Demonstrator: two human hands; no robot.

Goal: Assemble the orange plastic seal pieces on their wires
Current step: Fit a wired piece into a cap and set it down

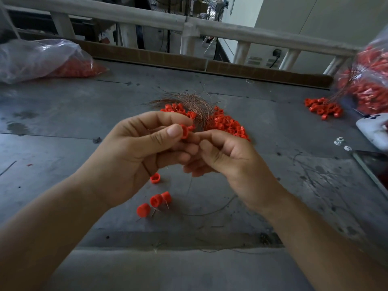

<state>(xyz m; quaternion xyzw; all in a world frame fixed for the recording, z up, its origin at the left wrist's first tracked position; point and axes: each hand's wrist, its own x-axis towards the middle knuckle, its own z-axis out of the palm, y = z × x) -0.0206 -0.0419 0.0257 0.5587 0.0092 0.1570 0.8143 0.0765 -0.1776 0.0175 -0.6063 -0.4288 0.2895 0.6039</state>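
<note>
My left hand (138,152) pinches a small orange seal piece (184,131) between thumb and forefinger, above the grey table. My right hand (226,156) meets it from the right, its fingertips curled against the same piece; any wire between them is too thin to make out. Behind the hands lies a heap of orange seal pieces (228,124) with a bundle of thin copper wires (193,103) across it. Below the hands several orange pieces (156,199) lie on the table, some with short wire ends sticking out.
A clear bag of orange pieces (42,59) lies at the far left. Another bag of wired pieces (369,80) stands at the far right, with a small orange heap (322,108) beside it. A white phone (373,129) and small white parts (340,142) sit at the right edge.
</note>
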